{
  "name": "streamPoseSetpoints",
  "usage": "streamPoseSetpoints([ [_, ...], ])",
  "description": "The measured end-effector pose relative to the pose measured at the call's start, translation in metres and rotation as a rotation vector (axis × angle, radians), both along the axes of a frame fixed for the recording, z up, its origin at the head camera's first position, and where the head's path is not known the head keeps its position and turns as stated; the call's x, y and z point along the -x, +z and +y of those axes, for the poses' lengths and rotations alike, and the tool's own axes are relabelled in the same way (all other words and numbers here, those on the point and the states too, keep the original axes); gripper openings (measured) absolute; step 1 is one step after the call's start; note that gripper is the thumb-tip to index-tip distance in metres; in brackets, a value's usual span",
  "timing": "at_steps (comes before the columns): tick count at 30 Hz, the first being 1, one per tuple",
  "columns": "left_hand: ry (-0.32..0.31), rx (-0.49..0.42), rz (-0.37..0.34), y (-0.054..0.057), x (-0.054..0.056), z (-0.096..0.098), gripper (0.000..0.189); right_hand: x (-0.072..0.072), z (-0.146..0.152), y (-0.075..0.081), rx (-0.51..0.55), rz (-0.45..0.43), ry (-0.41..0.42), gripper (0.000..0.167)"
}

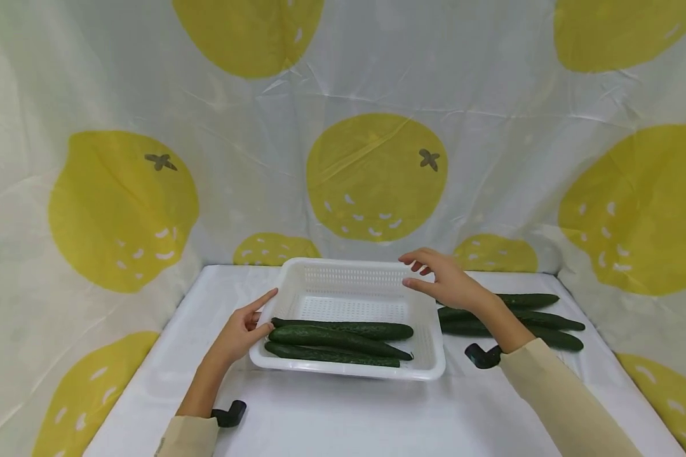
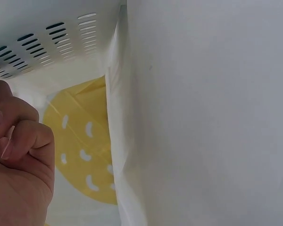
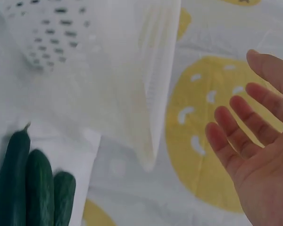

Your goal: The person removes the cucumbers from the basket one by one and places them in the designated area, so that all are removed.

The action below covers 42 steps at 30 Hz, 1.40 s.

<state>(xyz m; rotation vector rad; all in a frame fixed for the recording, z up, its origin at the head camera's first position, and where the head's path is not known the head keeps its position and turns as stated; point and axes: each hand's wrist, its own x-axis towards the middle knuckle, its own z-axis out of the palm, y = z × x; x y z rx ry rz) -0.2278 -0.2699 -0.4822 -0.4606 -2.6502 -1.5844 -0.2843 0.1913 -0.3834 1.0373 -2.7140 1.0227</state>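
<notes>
A white plastic basket (image 1: 354, 309) with slotted walls has several cucumbers (image 1: 334, 339) lying along its near side. My left hand (image 1: 237, 333) grips its left edge, thumb over the rim; the left wrist view shows curled fingers below the slotted basket wall (image 2: 52, 52). Above the basket's far right corner is my right hand (image 1: 443, 279), apart from the rim and holding nothing, its fingers loosely bent and spread in the right wrist view. More cucumbers (image 1: 543, 320) lie on the table to the right, partly hidden by my right forearm.
A white cloth covers the table (image 1: 343, 419). Behind and at both sides hangs a pale curtain (image 1: 251, 158) printed with yellow fruit. Each wrist wears a black camera mount, such as the one at the left wrist (image 1: 230, 414).
</notes>
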Motion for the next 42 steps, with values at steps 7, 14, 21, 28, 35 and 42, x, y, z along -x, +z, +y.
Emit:
streamPoseSetpoints([
  [7,0.030,0.032,-0.016,0.001,0.001,-0.004,0.071,0.007,-0.040,-0.002,-0.009,-0.029,0.095,0.049],
  [14,0.037,0.039,-0.025,0.001,-0.001,-0.006,0.071,0.010,-0.072,-0.009,-0.031,-0.080,0.150,0.049],
  [21,0.040,0.050,-0.014,0.002,-0.001,-0.003,0.071,0.013,-0.095,-0.022,-0.096,-0.154,0.190,0.050],
  [28,0.040,0.029,-0.022,0.002,0.000,-0.001,0.072,0.016,-0.107,-0.034,-0.191,-0.171,0.206,0.047],
  [35,0.032,0.029,-0.024,0.001,-0.001,0.001,0.072,0.015,-0.115,-0.050,-0.234,-0.253,0.267,0.048],
  [42,0.039,0.022,-0.044,-0.002,0.000,0.001,0.073,0.013,-0.116,-0.059,-0.294,-0.360,0.282,0.045],
])
